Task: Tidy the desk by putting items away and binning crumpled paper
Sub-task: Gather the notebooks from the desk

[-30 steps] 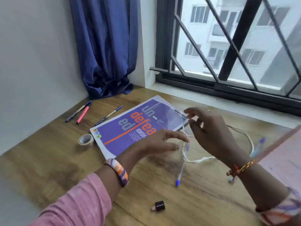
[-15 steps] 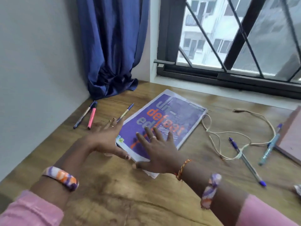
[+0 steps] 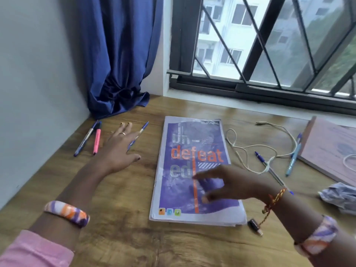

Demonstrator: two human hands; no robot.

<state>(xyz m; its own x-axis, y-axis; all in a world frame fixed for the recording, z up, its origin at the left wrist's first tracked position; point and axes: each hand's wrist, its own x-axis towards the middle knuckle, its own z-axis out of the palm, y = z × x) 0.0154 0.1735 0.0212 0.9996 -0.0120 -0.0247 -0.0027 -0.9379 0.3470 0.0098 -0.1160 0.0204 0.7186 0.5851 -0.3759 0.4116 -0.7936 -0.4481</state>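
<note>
Since half a second ago, purple notebook [image 3: 194, 166] now lies straight; left hand [image 3: 117, 151] spreads fingers over one of five pens; right hand [image 3: 227, 184] hovers, fingers loosely apart.

The purple notebook [image 3: 194, 166] now lies square to the desk edge, and the left hand [image 3: 120, 151] has reached the pens.

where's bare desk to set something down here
Bare wood lies along the near edge below the purple book, and between the book and the left hand. Right of the book it is crowded: cable, pens, crumpled paper.
</note>
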